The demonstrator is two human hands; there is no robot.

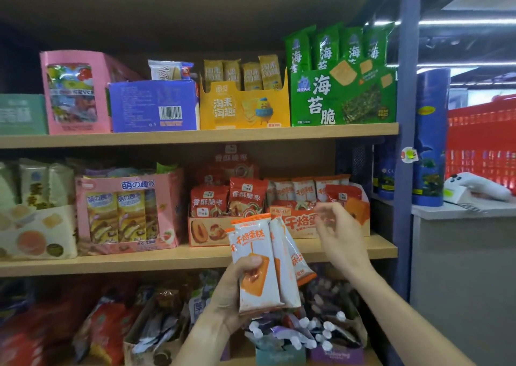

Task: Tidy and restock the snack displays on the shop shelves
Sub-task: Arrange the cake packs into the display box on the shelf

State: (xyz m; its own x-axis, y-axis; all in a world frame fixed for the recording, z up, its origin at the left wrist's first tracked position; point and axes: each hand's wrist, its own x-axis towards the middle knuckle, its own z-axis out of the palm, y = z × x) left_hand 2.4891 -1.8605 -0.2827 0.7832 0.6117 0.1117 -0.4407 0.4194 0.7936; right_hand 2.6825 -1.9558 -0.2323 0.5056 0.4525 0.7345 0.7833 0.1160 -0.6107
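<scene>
A small bundle of white-and-orange cake packets is gripped upright in the left hand, the thumb being pressed across the front packet and the fingers curled behind. At least three packets are fanned in this grip, held in front of the edge of the middle shelf. The right hand is raised just beside the bundle, apart from it, with the fingers loosely spread and nothing held; its fingertips are blurred. Directly behind the right hand, an orange display box is seen on the middle shelf, with matching cake packets stood upright in it. To its left, a second orange box holding red date-snack packets is placed touching it. Further left, a pink box of stick-biscuit packets and a pale box of wafer packs are arranged along the same shelf. On the upper shelf, from right to left, a green seaweed-cracker box, a yellow box, a blue box and a tall pink box are lined up. Below the hands, loose pouches with white caps are piled on the bottom shelf. At the right, a red basket is seen behind a grey surface.
</scene>
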